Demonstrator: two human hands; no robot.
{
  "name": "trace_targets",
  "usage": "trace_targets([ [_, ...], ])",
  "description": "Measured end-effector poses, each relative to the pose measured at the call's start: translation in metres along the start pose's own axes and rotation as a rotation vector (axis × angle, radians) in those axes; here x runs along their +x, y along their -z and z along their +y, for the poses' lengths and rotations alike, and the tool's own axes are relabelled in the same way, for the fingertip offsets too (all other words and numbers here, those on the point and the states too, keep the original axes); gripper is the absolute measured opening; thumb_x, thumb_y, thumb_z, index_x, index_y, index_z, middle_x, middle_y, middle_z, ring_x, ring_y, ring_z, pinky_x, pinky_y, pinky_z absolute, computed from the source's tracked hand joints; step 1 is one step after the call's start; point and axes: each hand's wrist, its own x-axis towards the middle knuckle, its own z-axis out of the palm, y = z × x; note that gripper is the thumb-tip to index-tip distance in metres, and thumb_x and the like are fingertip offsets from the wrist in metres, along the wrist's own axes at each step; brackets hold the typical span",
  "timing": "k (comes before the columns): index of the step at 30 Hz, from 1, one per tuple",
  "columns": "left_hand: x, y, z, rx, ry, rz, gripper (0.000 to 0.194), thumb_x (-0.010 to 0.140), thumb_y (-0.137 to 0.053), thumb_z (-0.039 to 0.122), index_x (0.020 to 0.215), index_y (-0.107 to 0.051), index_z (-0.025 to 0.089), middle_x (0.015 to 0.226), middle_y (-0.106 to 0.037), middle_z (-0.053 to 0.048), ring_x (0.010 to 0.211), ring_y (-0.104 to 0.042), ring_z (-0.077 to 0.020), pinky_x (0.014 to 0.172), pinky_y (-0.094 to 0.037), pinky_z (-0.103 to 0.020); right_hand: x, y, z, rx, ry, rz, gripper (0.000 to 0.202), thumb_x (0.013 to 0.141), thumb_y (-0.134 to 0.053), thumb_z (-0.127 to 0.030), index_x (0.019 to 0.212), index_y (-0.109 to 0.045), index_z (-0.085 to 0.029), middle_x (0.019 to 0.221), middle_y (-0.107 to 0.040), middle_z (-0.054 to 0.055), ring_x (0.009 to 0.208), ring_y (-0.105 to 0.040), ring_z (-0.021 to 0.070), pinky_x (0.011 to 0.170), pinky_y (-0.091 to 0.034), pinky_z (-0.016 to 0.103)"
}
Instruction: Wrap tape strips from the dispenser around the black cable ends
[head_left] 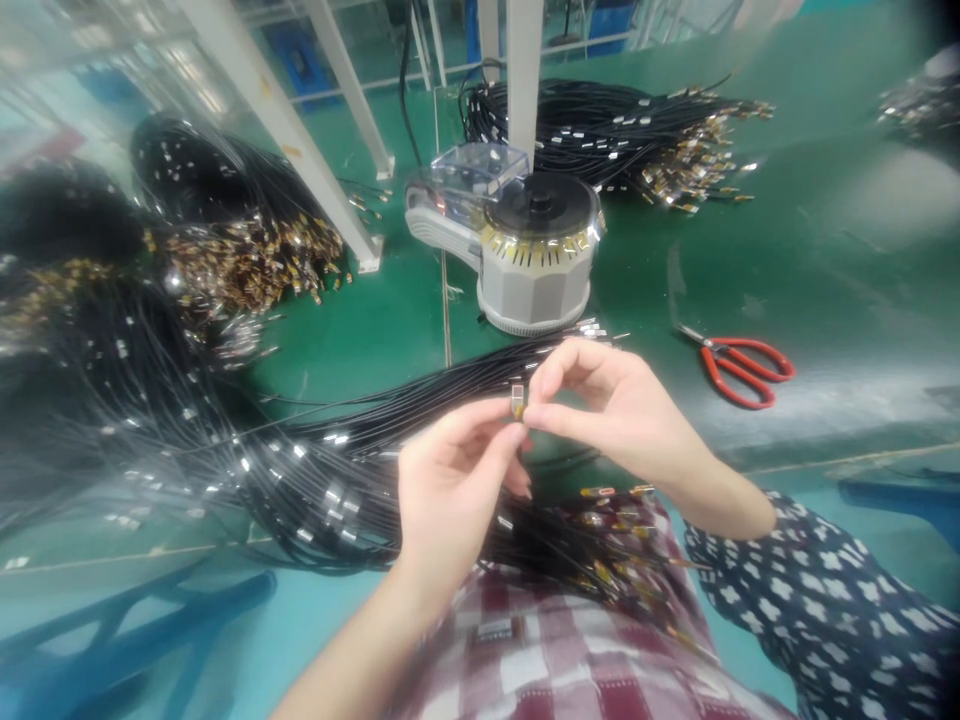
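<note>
Between my fingertips, above the table's front edge, is a small metal cable connector [517,398] with a yellow patch at its lower end. My left hand [457,470] pinches it between thumb and forefinger. At its right side is my right hand [611,400], with thumb and forefinger close together at the connector's edge; what lies between them is too small to make out. A bundle of black cables [352,420] runs under and behind both hands. More cable ends with yellow-wrapped connectors [607,570] lie across my lap on the checked apron [547,650].
A round tape dispenser [536,260] with yellow tape pieces stands on the green table [750,250]. Red-handled pliers [742,370] lie at right. Cable heaps sit at back [600,130] and left [225,220]. White posts [300,140] rise from the table. Blue stools [150,640] stand below.
</note>
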Motion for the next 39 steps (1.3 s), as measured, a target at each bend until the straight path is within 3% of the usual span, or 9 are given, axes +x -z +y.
trace_targets([
  [9,-0.001,-0.001,-0.002,-0.001,0.001,0.000,0.016,0.078,-0.074,0.017,0.093,-0.071,0.014,0.068,-0.070,-0.002,0.045,-0.062,-0.0130,0.045,-0.056,-0.027,0.001,-0.002,-0.001,0.013,-0.018,0.018,0.029,0.071,-0.081,-0.034,0.074,-0.056,-0.019,0.075,-0.062,0.000,0.069,-0.060,0.0146,0.068,-0.050,0.030],
  [24,0.005,0.004,-0.004,-0.099,0.038,-0.066,0.010,0.085,-0.068,0.025,0.086,-0.066,0.015,0.063,-0.068,0.000,0.040,-0.058,-0.0120,0.038,-0.050,-0.024,0.000,-0.005,0.005,0.049,-0.030,0.035,0.019,0.075,-0.077,-0.020,0.076,-0.058,-0.019,0.076,-0.064,-0.002,0.071,-0.060,0.0128,0.073,-0.050,0.028],
  [39,0.009,0.006,-0.007,-0.146,0.032,-0.110,0.015,0.091,-0.059,0.026,0.084,-0.066,0.015,0.065,-0.067,-0.001,0.044,-0.059,-0.0120,0.041,-0.051,-0.025,-0.005,-0.009,0.003,0.082,-0.063,0.148,0.020,0.073,-0.076,-0.016,0.073,-0.056,-0.018,0.074,-0.067,-0.001,0.071,-0.062,0.0129,0.073,-0.050,0.028],
])
